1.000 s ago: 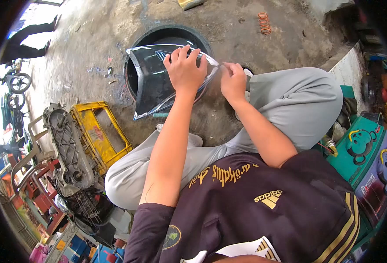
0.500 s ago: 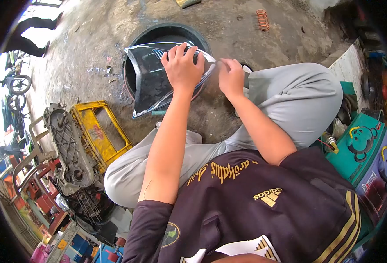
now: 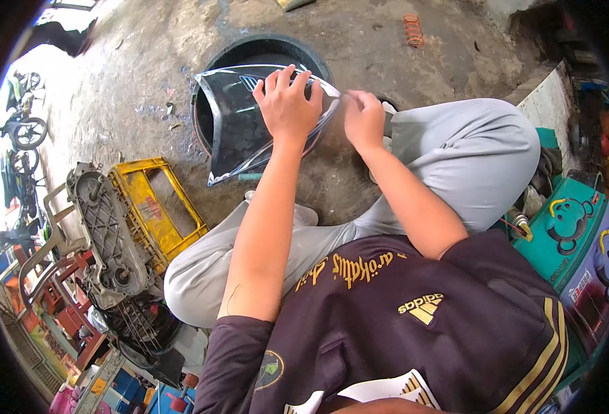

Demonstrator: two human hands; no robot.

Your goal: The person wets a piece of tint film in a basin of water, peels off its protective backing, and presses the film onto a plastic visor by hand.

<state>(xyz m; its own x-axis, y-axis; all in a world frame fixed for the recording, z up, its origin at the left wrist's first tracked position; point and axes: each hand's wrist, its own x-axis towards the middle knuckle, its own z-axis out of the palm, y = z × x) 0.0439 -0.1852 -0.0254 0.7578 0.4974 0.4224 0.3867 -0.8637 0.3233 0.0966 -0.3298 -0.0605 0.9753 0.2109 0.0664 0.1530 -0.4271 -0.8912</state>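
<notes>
A black plastic body panel (image 3: pixel 239 114) with white and blue striped edges lies across a round black basin (image 3: pixel 263 47), its narrow tip pointing right. My left hand (image 3: pixel 287 107) grips the panel from above, fingers spread toward its far edge and thumb on the near side. At the tip, my right hand (image 3: pixel 363 121) has thumb and fingers pinched together on the panel's pointed end. My fingers partly hide what is between them there. The inside of the basin is mostly covered by the panel.
To the left sit a yellow crate (image 3: pixel 156 214) and a grey metal engine casing (image 3: pixel 108 231). An orange coil spring (image 3: pixel 413 31) lies on the concrete floor. A green case (image 3: pixel 560 234) stands at my right. Bicycles (image 3: pixel 28 134) and a person's dark-clothed leg (image 3: pixel 59 38) appear far left.
Both my hands and the panel keep nearly the same place. In the far left background, the person's legs have shifted up and partly out of view.
</notes>
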